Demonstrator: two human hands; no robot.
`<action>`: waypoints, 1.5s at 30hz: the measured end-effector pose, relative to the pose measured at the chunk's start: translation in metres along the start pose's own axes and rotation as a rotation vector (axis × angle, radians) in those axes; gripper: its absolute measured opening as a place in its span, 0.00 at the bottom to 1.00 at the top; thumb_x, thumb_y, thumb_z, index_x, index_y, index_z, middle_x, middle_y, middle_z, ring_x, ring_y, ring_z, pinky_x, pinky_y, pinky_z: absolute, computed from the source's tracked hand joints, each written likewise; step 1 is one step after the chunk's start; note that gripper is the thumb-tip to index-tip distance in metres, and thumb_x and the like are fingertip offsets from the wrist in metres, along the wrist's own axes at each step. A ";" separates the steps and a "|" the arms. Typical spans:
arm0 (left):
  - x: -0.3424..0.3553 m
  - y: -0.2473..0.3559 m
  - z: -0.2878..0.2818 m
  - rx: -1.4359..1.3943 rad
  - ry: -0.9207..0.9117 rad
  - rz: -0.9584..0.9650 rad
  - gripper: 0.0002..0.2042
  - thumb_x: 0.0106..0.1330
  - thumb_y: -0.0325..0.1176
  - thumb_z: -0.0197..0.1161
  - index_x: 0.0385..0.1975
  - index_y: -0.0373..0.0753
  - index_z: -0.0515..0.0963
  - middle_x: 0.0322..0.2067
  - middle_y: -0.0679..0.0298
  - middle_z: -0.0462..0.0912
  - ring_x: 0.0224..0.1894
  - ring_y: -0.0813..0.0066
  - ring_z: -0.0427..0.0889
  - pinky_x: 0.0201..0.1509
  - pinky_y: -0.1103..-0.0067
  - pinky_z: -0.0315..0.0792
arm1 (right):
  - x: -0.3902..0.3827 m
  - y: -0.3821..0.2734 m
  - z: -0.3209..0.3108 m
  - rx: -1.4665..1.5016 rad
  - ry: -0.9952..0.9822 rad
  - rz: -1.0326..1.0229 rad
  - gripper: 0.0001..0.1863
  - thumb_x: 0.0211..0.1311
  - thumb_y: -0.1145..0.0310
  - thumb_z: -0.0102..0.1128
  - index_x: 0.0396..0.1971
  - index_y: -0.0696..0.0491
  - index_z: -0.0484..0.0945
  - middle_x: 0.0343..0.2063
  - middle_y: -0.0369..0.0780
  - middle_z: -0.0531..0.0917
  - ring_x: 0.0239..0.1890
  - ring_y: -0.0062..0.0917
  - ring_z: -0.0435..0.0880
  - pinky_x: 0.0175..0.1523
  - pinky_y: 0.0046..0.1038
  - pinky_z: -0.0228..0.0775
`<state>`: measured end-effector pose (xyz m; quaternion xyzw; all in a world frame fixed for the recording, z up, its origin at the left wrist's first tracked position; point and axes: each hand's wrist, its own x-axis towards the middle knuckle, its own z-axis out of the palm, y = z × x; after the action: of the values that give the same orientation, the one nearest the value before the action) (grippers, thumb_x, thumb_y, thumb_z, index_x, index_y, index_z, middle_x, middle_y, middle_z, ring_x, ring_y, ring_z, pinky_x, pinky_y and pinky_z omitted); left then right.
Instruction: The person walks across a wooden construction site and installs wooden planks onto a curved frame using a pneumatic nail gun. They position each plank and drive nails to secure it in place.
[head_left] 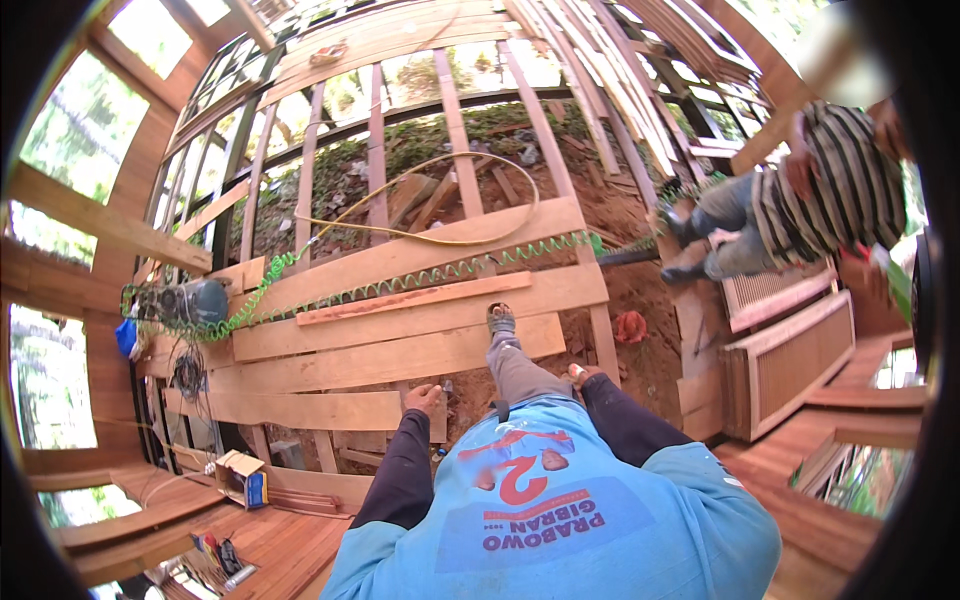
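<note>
My left hand is low beside my left leg, over the end of a wooden plank. Its fingers look curled, and a small greyish thing shows at the fingertips, too small to name. My right hand hangs close to my right thigh with something white on a finger; most of its fingers are hidden. Ahead of me my sandalled foot rests on broad planks laid across joists. A narrower reddish board lies on top of them.
A coiled green air hose runs from a compressor tank across the planks. A yellow hose loops beyond. Gaps between joists show soil below. Another person stands at the right, near slatted wooden panels. An orange-red bundle lies on the soil.
</note>
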<state>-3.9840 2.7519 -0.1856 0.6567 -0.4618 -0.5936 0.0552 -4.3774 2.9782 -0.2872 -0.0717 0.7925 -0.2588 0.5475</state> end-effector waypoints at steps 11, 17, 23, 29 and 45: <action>0.088 0.030 -0.078 -0.297 0.230 -0.184 0.18 0.58 0.38 0.66 0.46 0.38 0.75 0.33 0.64 0.80 0.30 0.67 0.80 0.24 0.70 0.70 | 0.151 -0.187 -0.037 -0.504 0.034 -0.268 0.30 0.57 0.40 0.52 0.35 0.56 0.81 0.29 0.51 0.82 0.32 0.38 0.81 0.39 0.35 0.70; 0.115 0.099 -0.050 -0.151 0.141 -0.228 0.19 0.59 0.38 0.65 0.47 0.37 0.74 0.34 0.63 0.80 0.34 0.69 0.80 0.30 0.71 0.71 | 0.193 -0.392 -0.026 -0.317 0.142 -0.456 0.26 0.57 0.47 0.58 0.36 0.59 0.80 0.23 0.44 0.82 0.26 0.26 0.82 0.32 0.30 0.73; 0.159 0.156 -0.080 -0.080 0.096 -0.244 0.18 0.59 0.39 0.64 0.45 0.36 0.77 0.26 0.63 0.79 0.24 0.74 0.77 0.22 0.77 0.69 | 0.176 -0.448 0.012 -0.327 0.255 -0.611 0.24 0.57 0.49 0.58 0.39 0.57 0.80 0.25 0.46 0.82 0.25 0.30 0.82 0.33 0.31 0.73; 0.225 0.213 -0.149 -0.117 0.186 -0.133 0.18 0.58 0.37 0.65 0.45 0.35 0.76 0.28 0.63 0.79 0.22 0.72 0.77 0.19 0.76 0.66 | 0.224 -0.393 0.014 0.117 0.074 0.042 0.19 0.49 0.55 0.66 0.37 0.53 0.78 0.18 0.39 0.77 0.15 0.27 0.75 0.19 0.33 0.67; 0.434 0.411 -0.099 -0.053 0.181 -0.107 0.19 0.53 0.43 0.68 0.38 0.33 0.81 0.27 0.59 0.83 0.22 0.78 0.79 0.26 0.79 0.73 | 0.380 -0.489 -0.031 -0.643 0.130 -0.015 0.29 0.57 0.41 0.50 0.31 0.56 0.81 0.26 0.47 0.82 0.31 0.35 0.81 0.36 0.36 0.70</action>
<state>-4.1808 2.1802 -0.2183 0.7295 -0.4034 -0.5461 0.0825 -4.6366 2.4193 -0.3559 -0.2299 0.8665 -0.0034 0.4431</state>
